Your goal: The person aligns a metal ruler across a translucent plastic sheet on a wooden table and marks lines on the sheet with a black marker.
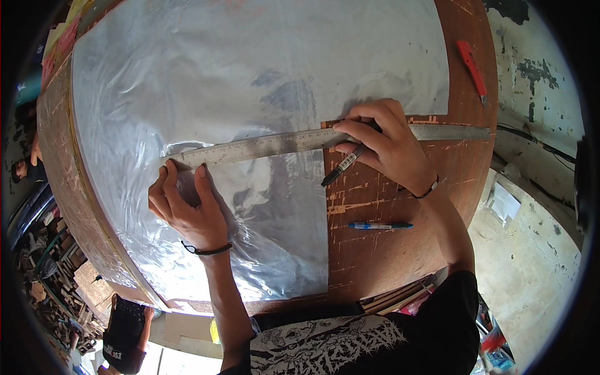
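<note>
A long metal ruler (269,145) lies across a clear plastic sheet (187,81), its right part reaching over the bare brown tabletop. At the ruler's left end my left hand (190,209) rests on the sheet, thumb and fingers apart, fingertips at the ruler's lower edge. My right hand (390,144) holds a black marker pen (344,165) with a pale label, slanting down to the left. Its fingertips also touch the ruler near a corner cut-out in the sheet. Whatever lies under the right palm is hidden.
On the scratched brown tabletop (375,256) lies a blue pen (380,225), below my right hand. A red box cutter (472,72) lies at the far right, near a peeling wall (531,62). Scrap wood (56,281) is piled at the lower left, near another person (125,334).
</note>
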`<state>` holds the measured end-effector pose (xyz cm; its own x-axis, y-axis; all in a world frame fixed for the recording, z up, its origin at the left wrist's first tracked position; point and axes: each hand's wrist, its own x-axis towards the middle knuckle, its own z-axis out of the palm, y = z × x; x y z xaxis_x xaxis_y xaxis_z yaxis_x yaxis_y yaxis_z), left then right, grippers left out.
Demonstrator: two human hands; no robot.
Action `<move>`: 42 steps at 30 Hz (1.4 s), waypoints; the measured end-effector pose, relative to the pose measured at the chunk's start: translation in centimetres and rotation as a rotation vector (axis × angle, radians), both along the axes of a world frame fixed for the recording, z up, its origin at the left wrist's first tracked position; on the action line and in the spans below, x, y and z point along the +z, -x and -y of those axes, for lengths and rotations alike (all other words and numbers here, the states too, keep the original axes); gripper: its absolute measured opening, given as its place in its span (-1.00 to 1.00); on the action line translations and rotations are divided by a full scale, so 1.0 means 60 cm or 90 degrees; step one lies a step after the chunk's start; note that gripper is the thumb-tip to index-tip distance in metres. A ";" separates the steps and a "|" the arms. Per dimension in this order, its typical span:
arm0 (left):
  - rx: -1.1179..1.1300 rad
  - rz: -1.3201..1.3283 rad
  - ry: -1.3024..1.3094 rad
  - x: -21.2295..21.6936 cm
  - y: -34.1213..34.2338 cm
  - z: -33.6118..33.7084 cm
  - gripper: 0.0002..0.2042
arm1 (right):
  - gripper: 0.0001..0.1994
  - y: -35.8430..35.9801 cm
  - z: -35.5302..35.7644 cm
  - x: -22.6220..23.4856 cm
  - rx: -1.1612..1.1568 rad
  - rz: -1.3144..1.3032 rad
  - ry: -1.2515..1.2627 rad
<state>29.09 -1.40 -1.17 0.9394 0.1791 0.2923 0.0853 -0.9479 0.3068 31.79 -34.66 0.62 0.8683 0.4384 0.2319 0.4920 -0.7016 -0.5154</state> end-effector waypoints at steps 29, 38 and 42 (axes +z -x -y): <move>-0.153 -0.006 0.184 0.070 0.000 -0.046 -0.51 | -0.67 0.002 -0.031 0.083 -0.016 0.000 0.109; -0.231 0.025 0.444 0.125 0.044 -0.148 -0.55 | -0.83 0.037 -0.045 0.204 -0.068 -0.046 0.017; -0.239 0.076 0.374 0.136 0.162 -0.226 -0.61 | -0.70 0.162 -0.067 0.324 -0.099 -0.001 -0.070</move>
<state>19.39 12.16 6.98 0.9361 0.0086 0.3517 -0.2816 -0.5812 0.7635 22.05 -30.64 20.05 0.9239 0.2711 0.2700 0.3814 -0.7082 -0.5941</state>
